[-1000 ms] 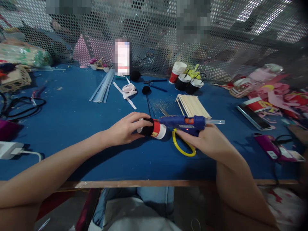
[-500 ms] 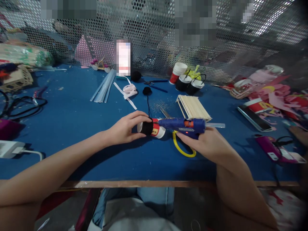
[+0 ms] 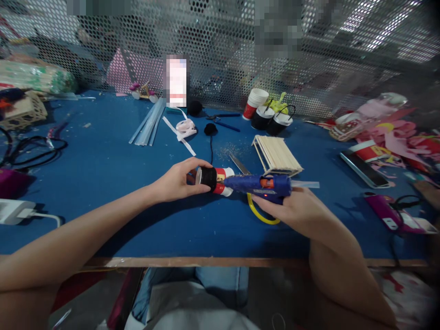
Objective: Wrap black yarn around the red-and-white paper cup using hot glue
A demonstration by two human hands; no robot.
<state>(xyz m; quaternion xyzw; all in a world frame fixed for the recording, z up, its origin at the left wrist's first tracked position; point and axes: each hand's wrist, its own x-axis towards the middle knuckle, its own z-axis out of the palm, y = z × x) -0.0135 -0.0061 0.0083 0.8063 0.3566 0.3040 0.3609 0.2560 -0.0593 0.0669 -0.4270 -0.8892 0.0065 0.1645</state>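
In the head view, we see the paper cup lying on its side on the blue table, and we take this cup as our landmark. It is red and white, and black yarn is wound around its left part. Our left hand is grasping the cup from its left side; the thumb presses the yarn at the near side, while some of the other fingers are partly hidden. Our right hand, to the right of the cup, is wrapped around the blue hot glue gun. The nozzle points at the cup, by the edge of the yarn, but we cannot tell if it touches. A small red light is lit on the gun, and a clear glue stick comes out from its rear.

To the right of the cup, partly under the gun, lie the scissors with a yellow handle. Behind the cup is a ball of black yarn, from which a strand runs toward the cup. Behind and to the right of the cup stands a small rack of wooden sticks, and farther back are two black-covered cups with loop handles. Behind and to the left of the cup, we have a white ribbon and several glue sticks.
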